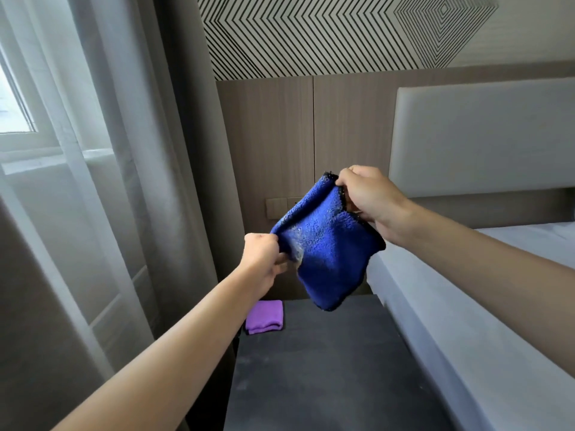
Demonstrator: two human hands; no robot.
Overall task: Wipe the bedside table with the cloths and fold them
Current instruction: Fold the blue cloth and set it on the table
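Note:
A blue cloth [326, 253] with a dark trim hangs in the air above the dark bedside table [317, 368]. My left hand [264, 256] pinches its lower left corner. My right hand [367, 197] grips its upper right corner, higher up. The cloth sags between the two hands and its bottom edge hangs just above the table's far end. A purple cloth [265, 316] lies folded at the table's far left corner.
A white bed [466, 306] with a grey headboard [482, 135] runs along the table's right side. Grey and sheer curtains [118, 181] hang at the left by a window. A wooden wall panel with a switch plate [277, 207] stands behind the table.

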